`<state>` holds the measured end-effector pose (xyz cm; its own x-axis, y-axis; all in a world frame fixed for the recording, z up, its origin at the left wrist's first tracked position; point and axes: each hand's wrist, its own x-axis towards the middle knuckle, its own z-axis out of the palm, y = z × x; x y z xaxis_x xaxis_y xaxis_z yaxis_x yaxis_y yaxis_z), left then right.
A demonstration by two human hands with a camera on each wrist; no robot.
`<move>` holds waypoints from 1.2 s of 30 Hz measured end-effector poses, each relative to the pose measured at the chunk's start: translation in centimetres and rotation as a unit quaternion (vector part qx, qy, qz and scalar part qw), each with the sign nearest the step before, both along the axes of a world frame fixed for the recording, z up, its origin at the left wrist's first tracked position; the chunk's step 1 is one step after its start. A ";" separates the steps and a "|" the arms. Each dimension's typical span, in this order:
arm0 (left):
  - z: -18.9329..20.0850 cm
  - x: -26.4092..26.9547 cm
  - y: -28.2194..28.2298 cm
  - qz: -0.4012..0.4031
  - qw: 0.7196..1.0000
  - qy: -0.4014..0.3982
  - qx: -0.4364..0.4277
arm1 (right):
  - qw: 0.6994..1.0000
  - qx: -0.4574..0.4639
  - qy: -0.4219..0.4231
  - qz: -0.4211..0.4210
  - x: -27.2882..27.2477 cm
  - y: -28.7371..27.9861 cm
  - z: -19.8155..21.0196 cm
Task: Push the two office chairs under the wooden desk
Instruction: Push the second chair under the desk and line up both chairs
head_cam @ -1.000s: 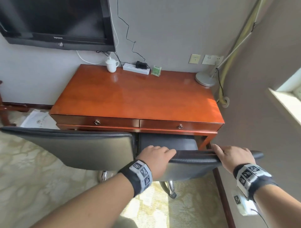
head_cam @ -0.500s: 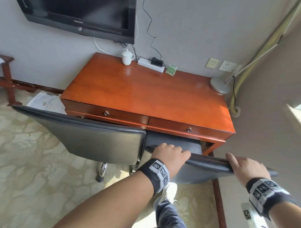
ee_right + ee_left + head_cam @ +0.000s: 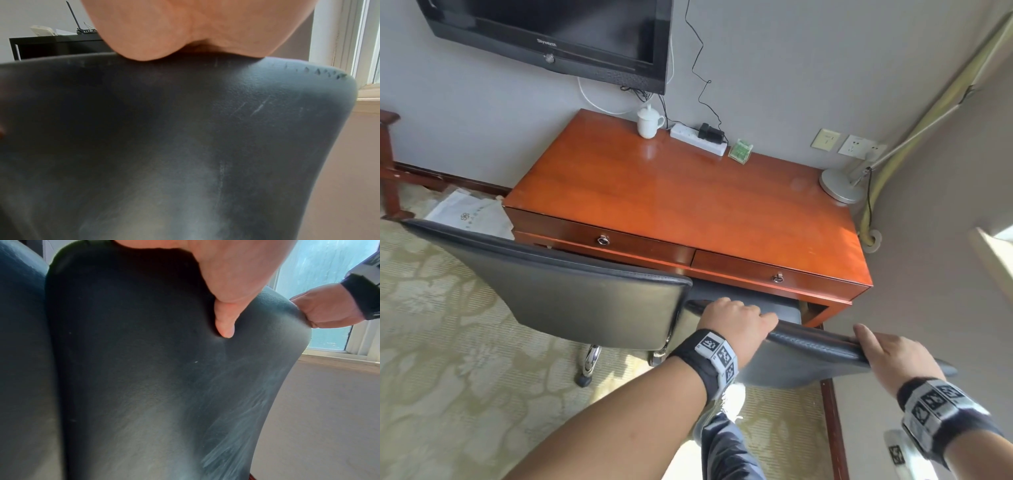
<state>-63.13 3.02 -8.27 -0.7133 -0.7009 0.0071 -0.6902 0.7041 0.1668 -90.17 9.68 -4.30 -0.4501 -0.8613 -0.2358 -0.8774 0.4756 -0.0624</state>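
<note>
Two black leather office chairs stand before the red-brown wooden desk [image 3: 688, 198]. The right chair [image 3: 808, 359] has its seat partly under the desk's right half, and both my hands grip the top edge of its backrest [image 3: 164, 369]. My left hand [image 3: 736, 325] curls over the edge near its left end, thumb pressed into the back face. My right hand [image 3: 890, 353] holds the edge near its right end; in the right wrist view only the palm shows above the backrest [image 3: 185, 129]. The left chair [image 3: 571, 294] stands beside it, untouched, angled, its backrest in front of the left drawer.
On the desk's far edge sit a white lidded cup [image 3: 649, 121], a power strip [image 3: 698, 138], a small green box [image 3: 740, 149] and a lamp base [image 3: 839, 186]. A wall [image 3: 928, 274] runs close on the right. A TV [image 3: 558, 34] hangs above. Patterned carpet [image 3: 448, 359] lies to the left.
The view has swung right and pulled back, so desk and chairs sit more to the right. Both hands keep their grip on the right chair's backrest. My leg and shoe now show below.
</note>
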 end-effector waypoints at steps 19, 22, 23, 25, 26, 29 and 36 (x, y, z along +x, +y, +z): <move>0.0 -1.2 -0.8 0.008 1.000 -0.001 0.018 | 0.999 -0.041 0.023 -0.001 -1.1 -1.5 -0.2; 0.1 -1.1 -1.2 0.008 1.000 0.000 0.015 | 0.999 -0.043 0.019 0.002 -0.8 -1.7 -0.2; 0.1 -1.0 -1.3 0.007 1.000 0.000 0.015 | 0.999 -0.045 0.017 0.000 -0.8 -1.8 -0.2; 0.0 -1.0 -1.2 0.010 1.000 0.000 0.017 | 0.999 -0.050 0.019 -0.005 -0.7 -1.8 -0.1; 0.0 -1.0 -1.1 0.009 1.000 0.000 0.016 | 0.999 -0.049 0.020 -0.008 -0.6 -1.7 0.0; -0.3 -1.1 -0.7 -0.002 1.000 0.004 0.019 | 0.999 -0.039 0.021 -0.011 -0.6 -1.0 -0.1; -0.5 -1.5 -1.8 -0.002 1.000 -0.002 0.023 | 0.998 -0.056 0.023 -0.009 -0.8 -2.4 0.2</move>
<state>-64.59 1.27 -8.73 -0.7153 -0.6982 -0.0276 -0.6888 0.6979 0.1960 -91.01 7.27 -4.11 -0.4747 -0.8724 -0.1167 -0.8716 0.4844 -0.0755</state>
